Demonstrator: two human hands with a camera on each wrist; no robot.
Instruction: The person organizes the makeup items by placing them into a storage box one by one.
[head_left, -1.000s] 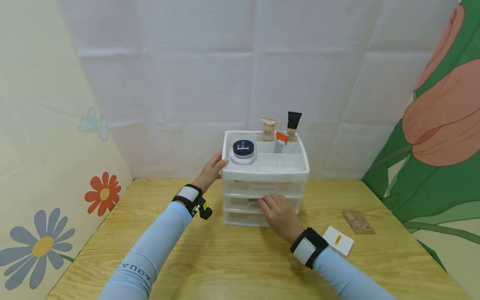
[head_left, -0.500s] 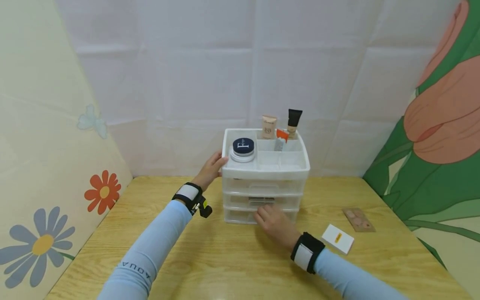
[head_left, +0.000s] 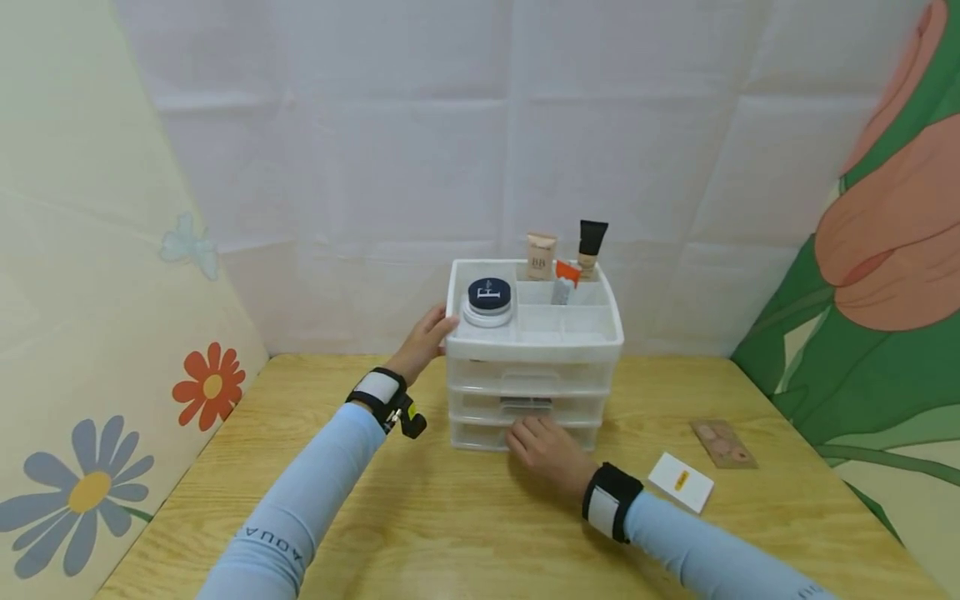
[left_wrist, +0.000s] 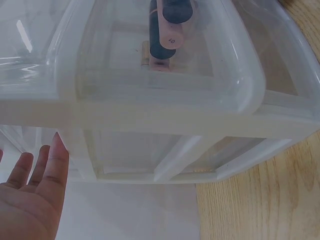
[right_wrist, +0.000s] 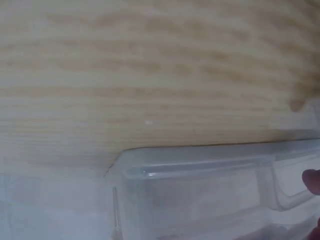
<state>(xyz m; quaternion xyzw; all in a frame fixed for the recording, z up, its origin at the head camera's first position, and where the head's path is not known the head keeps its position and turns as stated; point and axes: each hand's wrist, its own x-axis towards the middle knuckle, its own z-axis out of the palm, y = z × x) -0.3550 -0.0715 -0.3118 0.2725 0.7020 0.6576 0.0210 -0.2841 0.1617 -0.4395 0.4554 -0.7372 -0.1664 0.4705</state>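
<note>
A white plastic drawer organizer (head_left: 536,352) stands on the table, its clear drawers pushed in. My left hand (head_left: 423,343) rests against its left side, thumb at the top rim; the left wrist view has the fingers (left_wrist: 54,172) straight along the side frame. Low at the front, my right hand (head_left: 553,458) has curled fingers at the handle of the bottom drawer (head_left: 472,435). Just a fingertip (right_wrist: 312,181) by the handle and part of another finger show in the right wrist view. Pink tubes with dark caps (left_wrist: 170,30) lie behind the clear plastic.
On the organizer's top are a dark-lidded jar (head_left: 489,296), a BB cream tube (head_left: 541,257), a black-capped tube (head_left: 592,242) and an orange-ended tube (head_left: 567,277). A white box (head_left: 681,482) and a flat brown palette (head_left: 723,443) lie to the right on the wooden table (head_left: 450,533).
My right hand has moved down from the middle drawer's handle to the bottom drawer's. Dark contents now show behind the middle handle. The left hand has stayed on the organizer's side.
</note>
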